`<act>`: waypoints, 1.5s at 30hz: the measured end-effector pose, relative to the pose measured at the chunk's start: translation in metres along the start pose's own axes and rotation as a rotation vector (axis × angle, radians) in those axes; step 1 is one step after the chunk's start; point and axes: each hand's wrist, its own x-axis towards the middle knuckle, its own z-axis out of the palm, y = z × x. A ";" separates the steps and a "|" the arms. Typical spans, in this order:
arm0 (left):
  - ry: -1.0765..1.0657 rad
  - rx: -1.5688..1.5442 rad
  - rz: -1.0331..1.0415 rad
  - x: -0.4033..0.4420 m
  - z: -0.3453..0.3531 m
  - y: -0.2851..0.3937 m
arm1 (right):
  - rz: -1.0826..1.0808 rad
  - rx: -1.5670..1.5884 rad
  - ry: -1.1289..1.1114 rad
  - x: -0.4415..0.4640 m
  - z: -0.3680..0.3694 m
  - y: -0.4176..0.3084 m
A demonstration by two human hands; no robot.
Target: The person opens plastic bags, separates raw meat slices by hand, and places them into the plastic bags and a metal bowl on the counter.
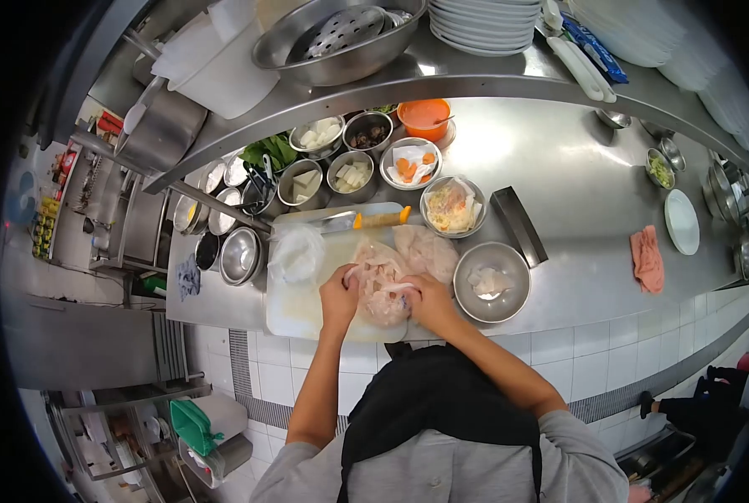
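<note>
One filled bag (pixel 386 313) sits in front of me at the right side of the board (pixel 290 313), its mouth turned up and drawn apart, I judge so that the pale pinkish contents stay in sight. A second bag (pixel 429 250) lies against it, probably for easy reach. The knife (pixel 362 220) rests across the board's far end, likely to keep its edge away from my fingers. On the worktop (pixel 575 281) just to the right stands a steel bowl (pixel 517 296) with something pale in it, handy for that side. My left hand (pixel 339 295) is nearly closed, fingers curled and pinching the bag's rim; my right hand (pixel 429 300) nips the opposite rim between thumb and fingers. Some fingertips are hidden, so I cannot tell how firmly either grips.
</note>
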 end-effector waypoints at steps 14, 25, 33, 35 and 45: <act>-0.349 -1.259 -0.263 -0.026 -0.012 -0.008 | 0.494 0.723 0.015 0.005 0.006 -0.012; -0.328 -1.419 -0.338 -0.022 -0.019 -0.030 | 0.574 0.734 0.052 0.022 0.037 -0.029; -0.289 -1.018 -0.092 -0.019 0.009 -0.035 | 0.546 0.738 0.046 0.017 0.039 -0.038; -0.311 -1.052 -0.110 -0.020 0.004 -0.029 | 0.532 0.719 0.066 0.014 0.039 -0.036; -0.165 -0.805 -0.087 -0.007 0.035 -0.033 | 0.231 0.230 0.194 0.005 0.058 -0.035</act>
